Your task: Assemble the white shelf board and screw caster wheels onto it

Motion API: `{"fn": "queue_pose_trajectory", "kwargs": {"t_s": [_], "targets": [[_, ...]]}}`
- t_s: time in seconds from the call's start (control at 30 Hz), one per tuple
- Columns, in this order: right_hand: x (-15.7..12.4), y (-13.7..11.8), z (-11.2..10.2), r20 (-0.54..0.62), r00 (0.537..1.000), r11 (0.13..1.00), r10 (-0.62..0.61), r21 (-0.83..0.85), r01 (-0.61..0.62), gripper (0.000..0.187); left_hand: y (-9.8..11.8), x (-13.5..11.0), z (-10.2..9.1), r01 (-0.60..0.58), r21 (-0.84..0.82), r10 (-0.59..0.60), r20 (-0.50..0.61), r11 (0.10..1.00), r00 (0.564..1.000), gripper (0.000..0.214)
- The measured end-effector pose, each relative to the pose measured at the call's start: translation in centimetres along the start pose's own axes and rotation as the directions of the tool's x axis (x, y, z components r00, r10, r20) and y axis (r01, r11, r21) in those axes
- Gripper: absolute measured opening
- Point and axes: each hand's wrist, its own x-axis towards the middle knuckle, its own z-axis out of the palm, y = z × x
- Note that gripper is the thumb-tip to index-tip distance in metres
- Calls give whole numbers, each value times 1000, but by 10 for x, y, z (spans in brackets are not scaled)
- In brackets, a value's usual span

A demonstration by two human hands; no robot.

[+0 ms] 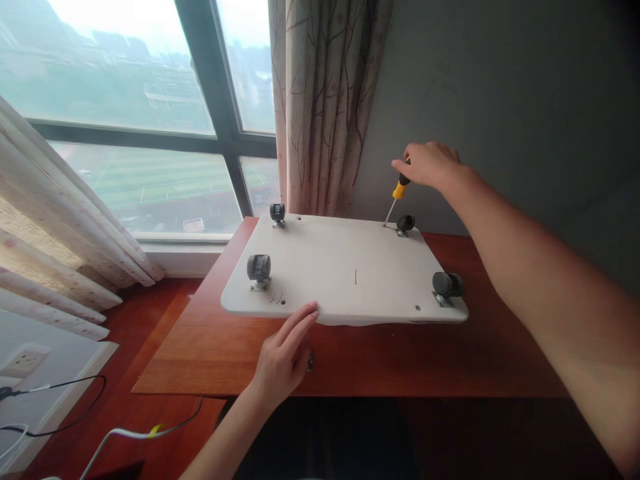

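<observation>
A white board (330, 260) lies flat with its underside up, and grey-black caster wheels (259, 268) stand at its corners. My right hand (431, 163) is closed around the black and yellow handle of a screwdriver (399, 191). The screwdriver leans, its tip at a hole near the far edge, beside the far right caster (405, 224). My left hand (286, 353) rests two stretched fingers on the board's near edge, while its other fingers curl below. A small metallic thing (311, 363) shows at those curled fingers, too small to name.
The board sits on a reddish-brown wooden table (210, 363). Behind it are a patterned curtain (325, 107), a grey wall (490, 100) and a window (150, 133) on the left. A white cable (117, 433) and dark cords run at lower left, near a wall socket (25, 361).
</observation>
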Motion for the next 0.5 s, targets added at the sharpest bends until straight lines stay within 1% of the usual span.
{"fn": "queue_pose_trajectory", "kwargs": {"t_s": [0.1, 0.13, 0.17, 0.2, 0.23, 0.3, 0.33, 0.37, 0.4, 0.43, 0.5], "targets": [[2, -2, -3, 91, 990, 993, 104, 51, -109, 43, 0, 0, 0, 3, -5, -3, 1, 1000, 1000, 62], [1, -2, -4, 120, 988, 991, 97, 85, -107, 44, 1, 1, 0, 1, -5, -1, 0, 1000, 1000, 62], [-1, -3, -5, 120, 989, 991, 82, 97, -94, 44, 1, 1, 0, -1, -5, 1, -3, 1000, 1000, 63], [-3, -3, -4, 84, 994, 994, 75, 76, -81, 43, 2, 2, -1, -2, -4, 2, -3, 1000, 1000, 63], [-6, -3, -3, 20, 997, 997, 78, 24, -78, 42, 2, 3, -1, -2, -3, 2, -4, 1000, 1000, 63], [-10, -3, 0, -115, 989, 989, 97, -97, -108, 42, 3, 4, -1, 1, -4, -1, -5, 1000, 1000, 62], [-12, -4, 2, -154, 982, 984, 109, -126, -129, 43, 4, 4, -2, 2, -3, -2, -5, 1000, 1000, 62], [-12, -4, 3, -168, 978, 981, 121, -129, -144, 43, 4, 4, -2, 3, -2, -3, -7, 1000, 1000, 62], [-11, -4, 4, -151, 981, 984, 123, -113, -141, 43, 4, 4, -2, 3, -1, -3, -9, 1000, 1000, 61], [-10, -4, 3, -108, 987, 989, 115, -83, -124, 42, 4, 4, -2, 2, 0, -2, -11, 1000, 1000, 61], [-7, -3, 1, 8, 997, 997, 80, 9, -80, 39, 3, 4, -1, 1, -1, -1, -11, 1000, 1000, 61]]}}
